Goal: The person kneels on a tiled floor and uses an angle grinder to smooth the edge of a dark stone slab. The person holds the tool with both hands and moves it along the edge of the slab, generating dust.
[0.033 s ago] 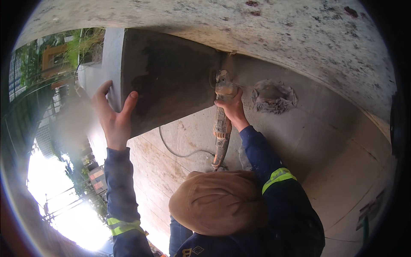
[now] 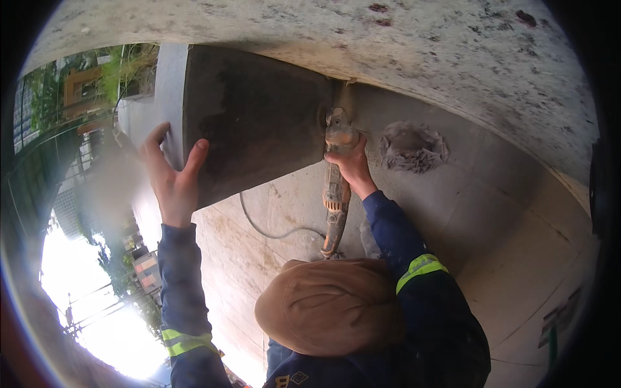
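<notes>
My right hand (image 2: 352,165) grips the body of a dusty orange and grey angle grinder (image 2: 335,194). The tool's head (image 2: 337,126) is pressed into the corner where a dark concrete block (image 2: 252,116) meets the pale wall (image 2: 466,194). My left hand (image 2: 171,174) lies flat against the block's left edge, fingers spread and holding nothing. Both arms wear dark blue sleeves with yellow reflective bands. A tan head covering (image 2: 330,304) shows low in the middle.
A rough concrete slab (image 2: 388,45) runs overhead. A grey patch of rough mortar (image 2: 413,145) sits on the wall right of the grinder. The grinder's cable (image 2: 259,226) loops down the wall. On the left is open air, with trees and buildings far below.
</notes>
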`<action>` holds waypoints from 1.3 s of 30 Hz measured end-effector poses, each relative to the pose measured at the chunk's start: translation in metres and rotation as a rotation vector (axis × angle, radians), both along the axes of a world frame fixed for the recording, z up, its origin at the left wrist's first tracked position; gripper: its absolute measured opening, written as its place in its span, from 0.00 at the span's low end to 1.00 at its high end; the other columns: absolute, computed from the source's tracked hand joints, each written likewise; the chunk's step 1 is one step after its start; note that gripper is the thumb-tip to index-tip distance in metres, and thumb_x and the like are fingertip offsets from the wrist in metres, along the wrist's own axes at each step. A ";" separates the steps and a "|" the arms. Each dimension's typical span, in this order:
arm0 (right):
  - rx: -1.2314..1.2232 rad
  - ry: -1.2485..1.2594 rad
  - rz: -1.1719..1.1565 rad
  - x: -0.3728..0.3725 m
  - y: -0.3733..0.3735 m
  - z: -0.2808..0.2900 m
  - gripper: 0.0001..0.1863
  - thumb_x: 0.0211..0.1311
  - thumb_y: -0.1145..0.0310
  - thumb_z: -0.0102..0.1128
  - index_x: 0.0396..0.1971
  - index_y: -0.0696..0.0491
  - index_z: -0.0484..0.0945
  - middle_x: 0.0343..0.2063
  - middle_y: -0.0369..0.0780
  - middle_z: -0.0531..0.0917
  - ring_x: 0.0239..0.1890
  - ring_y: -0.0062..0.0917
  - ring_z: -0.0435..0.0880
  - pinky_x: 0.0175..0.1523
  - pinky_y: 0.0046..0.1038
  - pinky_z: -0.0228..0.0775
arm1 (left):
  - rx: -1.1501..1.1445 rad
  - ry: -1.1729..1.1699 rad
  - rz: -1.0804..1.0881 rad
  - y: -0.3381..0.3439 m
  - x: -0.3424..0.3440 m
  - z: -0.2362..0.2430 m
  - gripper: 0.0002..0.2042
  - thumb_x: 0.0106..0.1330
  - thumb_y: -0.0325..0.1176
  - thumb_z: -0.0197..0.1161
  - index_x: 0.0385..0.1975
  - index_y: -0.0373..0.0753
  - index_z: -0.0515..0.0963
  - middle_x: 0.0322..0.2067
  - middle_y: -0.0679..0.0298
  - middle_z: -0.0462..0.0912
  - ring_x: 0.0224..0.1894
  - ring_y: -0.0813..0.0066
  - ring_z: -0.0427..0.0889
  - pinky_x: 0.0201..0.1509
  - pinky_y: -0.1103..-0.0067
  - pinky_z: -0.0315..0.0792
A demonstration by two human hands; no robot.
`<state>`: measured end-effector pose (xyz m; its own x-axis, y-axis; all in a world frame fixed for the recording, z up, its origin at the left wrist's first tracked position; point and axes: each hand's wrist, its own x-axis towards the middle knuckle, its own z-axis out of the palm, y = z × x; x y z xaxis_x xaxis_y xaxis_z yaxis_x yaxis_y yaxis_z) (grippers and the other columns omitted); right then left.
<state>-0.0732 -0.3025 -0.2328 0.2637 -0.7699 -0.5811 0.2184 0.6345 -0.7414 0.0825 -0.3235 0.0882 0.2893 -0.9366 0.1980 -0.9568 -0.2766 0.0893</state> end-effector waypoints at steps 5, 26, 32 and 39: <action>-0.141 -0.052 0.094 -0.003 0.051 0.037 0.52 0.45 0.68 0.71 0.66 0.57 0.43 0.50 0.56 0.76 0.52 0.44 0.80 0.59 0.37 0.71 | -0.014 0.028 0.012 0.003 -0.003 0.001 0.34 0.57 0.49 0.70 0.58 0.34 0.68 0.54 0.53 0.69 0.61 0.59 0.67 0.65 0.64 0.61; 0.006 -0.001 -0.029 0.008 0.026 0.029 0.49 0.47 0.70 0.69 0.64 0.56 0.45 0.48 0.56 0.77 0.49 0.45 0.81 0.55 0.39 0.74 | -0.005 0.026 0.013 0.002 -0.002 0.000 0.35 0.57 0.51 0.69 0.59 0.34 0.68 0.56 0.53 0.69 0.62 0.58 0.67 0.66 0.62 0.60; -0.101 -0.061 -0.003 0.011 0.052 0.052 0.49 0.47 0.71 0.70 0.64 0.54 0.45 0.49 0.50 0.75 0.50 0.36 0.78 0.57 0.37 0.72 | 0.001 0.008 0.014 0.003 -0.002 0.001 0.35 0.58 0.51 0.69 0.59 0.33 0.68 0.56 0.53 0.68 0.62 0.58 0.67 0.66 0.63 0.59; -0.035 0.042 -0.005 0.007 0.022 0.026 0.49 0.46 0.68 0.70 0.63 0.55 0.45 0.47 0.56 0.78 0.47 0.46 0.82 0.54 0.40 0.74 | 0.001 0.009 -0.001 0.002 -0.001 -0.001 0.35 0.58 0.51 0.69 0.59 0.33 0.68 0.56 0.53 0.69 0.62 0.58 0.67 0.65 0.63 0.60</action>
